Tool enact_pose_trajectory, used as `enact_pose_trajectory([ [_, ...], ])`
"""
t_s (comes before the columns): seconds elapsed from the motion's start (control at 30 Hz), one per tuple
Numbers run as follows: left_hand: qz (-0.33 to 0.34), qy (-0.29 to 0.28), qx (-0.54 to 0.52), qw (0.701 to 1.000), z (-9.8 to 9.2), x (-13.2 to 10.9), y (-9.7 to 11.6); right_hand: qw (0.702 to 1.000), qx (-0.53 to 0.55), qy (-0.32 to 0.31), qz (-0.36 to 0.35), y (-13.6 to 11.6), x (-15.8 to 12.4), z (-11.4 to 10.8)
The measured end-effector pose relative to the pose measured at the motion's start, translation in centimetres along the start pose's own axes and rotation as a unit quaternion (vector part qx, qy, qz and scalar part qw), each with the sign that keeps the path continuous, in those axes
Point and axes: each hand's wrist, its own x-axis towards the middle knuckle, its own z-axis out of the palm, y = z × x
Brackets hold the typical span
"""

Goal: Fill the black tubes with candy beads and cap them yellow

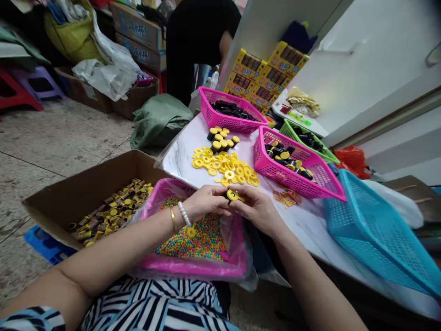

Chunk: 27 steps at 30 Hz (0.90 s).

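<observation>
My left hand [208,201] is closed around a small black tube, mostly hidden by its fingers. On the tube's top sits a yellow plastic cap [232,195], which the fingers of my right hand [257,206] pinch from the other side. Both hands meet above the near edge of the white table [182,151]. Just beyond them lies a loose pile of yellow rings [229,168], with several black tubes with yellow tops [223,140] standing behind it. Below my hands, a pink tub [193,266] lined with clear plastic holds small coloured balls [203,236].
Pink baskets [298,184] [220,120] on the table hold black tubes. Small orange packets [287,197] lie near my right hand. A blue basket [382,234] stands right, a cardboard box [99,177] of filled tubes left. Another person [198,41] bends behind the table.
</observation>
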Motion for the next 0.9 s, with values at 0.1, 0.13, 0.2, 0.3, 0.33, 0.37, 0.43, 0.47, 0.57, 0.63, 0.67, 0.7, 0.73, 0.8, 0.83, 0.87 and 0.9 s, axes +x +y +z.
enact_pose_trajectory([
  [0.1,0.021,-0.004,0.008,1.0,-0.1,0.2,-0.3,1.0,0.01,-0.018,0.009,0.2,0.0,-0.5],
  [0.13,0.023,0.001,0.013,1.0,-0.1,0.3,-0.4,1.0,-0.003,-0.017,0.009,0.1,0.0,-0.7],
  [0.2,0.028,0.009,0.025,0.999,0.0,0.6,-0.7,0.999,-0.03,-0.013,0.004,-0.1,0.0,-1.1],
  [0.3,0.036,0.024,0.048,0.998,0.0,1.0,-1.2,0.999,-0.047,0.0,-0.013,-0.5,0.0,-1.3],
  [0.33,0.041,0.032,0.059,0.997,0.0,1.1,-1.3,0.999,-0.048,0.007,-0.017,-0.6,0.0,-1.3],
  [0.37,0.046,0.042,0.073,0.995,0.0,1.2,-1.5,0.998,-0.052,0.017,-0.02,-0.7,-0.1,-1.3],
  [0.43,0.062,0.064,0.1,0.991,0.0,1.2,-2.0,0.996,-0.073,0.038,-0.027,-1.0,-0.3,-1.1],
  [0.47,0.071,0.074,0.11,0.989,0.1,1.3,-2.2,0.994,-0.089,0.046,-0.032,-1.2,-0.4,-1.0],
  [0.57,0.093,0.093,0.132,0.982,0.3,1.4,-2.6,0.988,-0.139,0.059,-0.046,-1.5,-0.6,-0.9],
  [0.63,0.099,0.104,0.141,0.979,0.4,1.5,-2.8,0.985,-0.152,0.062,-0.051,-1.5,-0.6,-0.9],
  [0.67,0.101,0.109,0.144,0.978,0.4,1.5,-2.8,0.985,-0.154,0.064,-0.053,-1.5,-0.6,-0.9],
  [0.7,0.103,0.114,0.147,0.977,0.5,1.6,-2.9,0.985,-0.152,0.065,-0.053,-1.4,-0.6,-0.9],
  [0.73,0.106,0.118,0.151,0.976,0.5,1.6,-3.0,0.985,-0.148,0.065,-0.053,-1.3,-0.6,-1.0],
  [0.8,0.116,0.124,0.16,0.972,0.4,1.7,-3.2,0.987,-0.138,0.061,-0.049,-1.2,-0.6,-1.0],
  [0.83,0.121,0.126,0.166,0.971,0.4,1.7,-3.2,0.988,-0.133,0.059,-0.046,-1.1,-0.6,-1.0],
  [0.87,0.124,0.125,0.172,0.969,0.3,1.7,-3.2,0.989,-0.129,0.056,-0.043,-1.1,-0.6,-1.0],
  [0.9,0.125,0.12,0.176,0.969,0.3,1.5,-3.2,0.989,-0.129,0.052,-0.042,-1.1,-0.6,-1.0],
])
